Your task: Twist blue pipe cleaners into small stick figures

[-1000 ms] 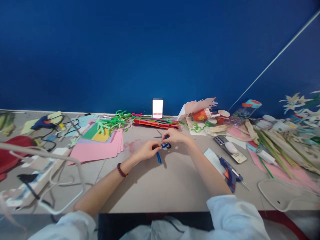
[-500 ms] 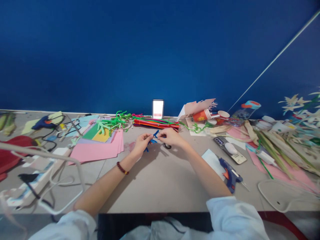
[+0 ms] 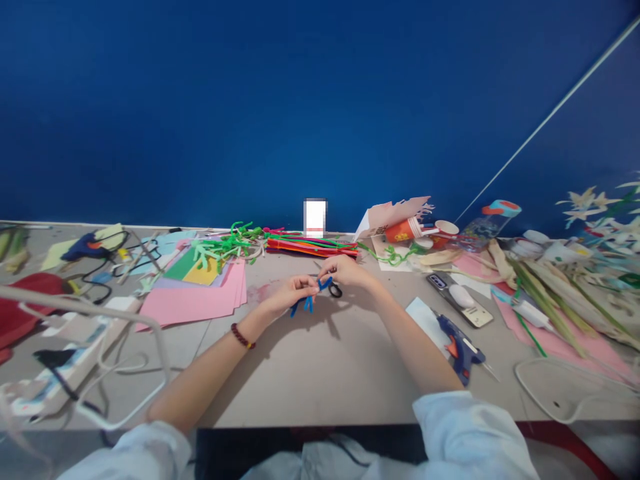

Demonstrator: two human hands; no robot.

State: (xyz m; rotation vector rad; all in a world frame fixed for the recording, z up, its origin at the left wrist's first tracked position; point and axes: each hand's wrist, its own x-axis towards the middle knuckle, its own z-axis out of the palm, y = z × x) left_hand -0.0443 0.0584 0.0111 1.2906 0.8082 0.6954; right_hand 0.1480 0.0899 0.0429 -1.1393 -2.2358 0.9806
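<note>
Blue pipe cleaners, bent into a small branching shape, hang below the fingers of my left hand, which is closed on them. My right hand pinches a curved blue end of the same piece, just to the right of the left fingertips. Beneath my right hand lie scissors with black handles, partly covered by the fingers. Behind both hands a bundle of red, pink and green pipe cleaners rests on the table. Green pipe cleaner pieces, twisted into branches, lie to its left.
Pink paper sheets lie at the left, near a white power strip and loose cables. On the right are a glue gun, a phone, paper cups and dried husks. A blue wall stands behind the table.
My left hand has shifted right and slightly down, closer to my right hand. The upper blue end has been bent over from upright into a curve.
</note>
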